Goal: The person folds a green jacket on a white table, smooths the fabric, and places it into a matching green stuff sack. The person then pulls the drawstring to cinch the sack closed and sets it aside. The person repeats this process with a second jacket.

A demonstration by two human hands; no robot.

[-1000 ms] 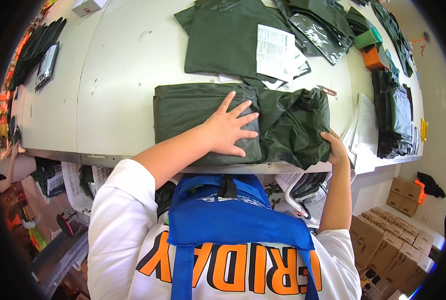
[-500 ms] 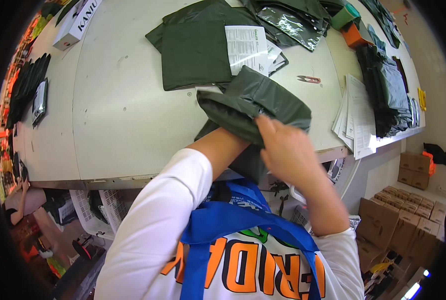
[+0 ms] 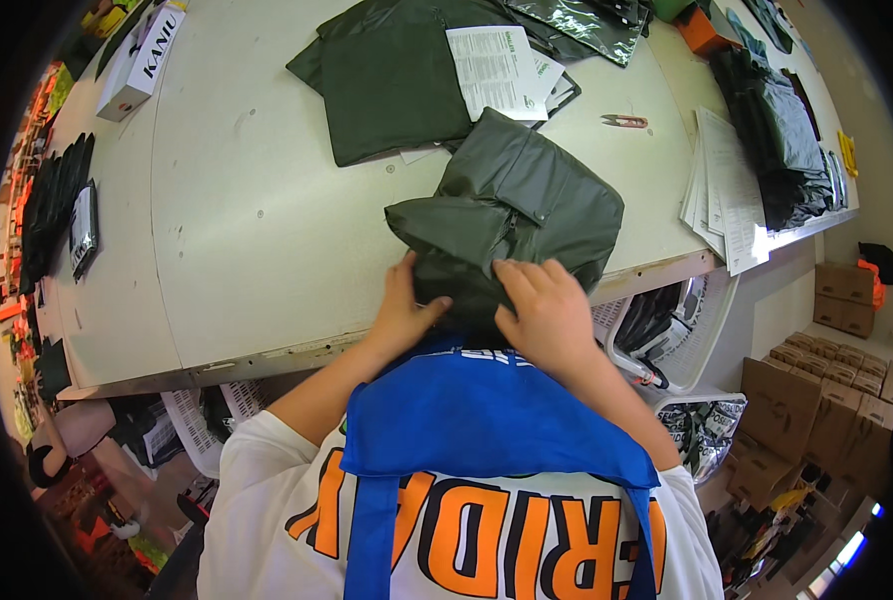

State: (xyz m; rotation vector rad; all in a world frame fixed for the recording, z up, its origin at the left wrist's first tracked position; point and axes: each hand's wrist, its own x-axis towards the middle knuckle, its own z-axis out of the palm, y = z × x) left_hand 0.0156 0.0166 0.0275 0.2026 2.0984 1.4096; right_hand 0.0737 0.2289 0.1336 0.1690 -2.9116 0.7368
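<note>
A dark green garment [image 3: 512, 205], folded into a thick bundle, lies at the near edge of the pale table [image 3: 247, 220]. My left hand [image 3: 405, 305] grips its lower left corner. My right hand [image 3: 545, 310] presses on its lower edge, fingers spread over the fabric. Both hands sit just above my blue apron bib [image 3: 487, 410]. Another dark green garment [image 3: 397, 75] lies flat farther back with a printed paper sheet [image 3: 497, 70] on it.
A stack of paper sheets [image 3: 732, 190] and a pile of dark garments [image 3: 777, 130] lie at the right. A small red snipper [image 3: 624, 121] lies on the table. A white box [image 3: 142, 60] sits far left. Cardboard boxes [image 3: 827, 390] stand on the floor right, and a white basket [image 3: 682, 330] hangs under the table.
The garment has been folded from a long flat shape into a compact bundle and drawn to the table's near edge. Both hands have moved onto its lower edge.
</note>
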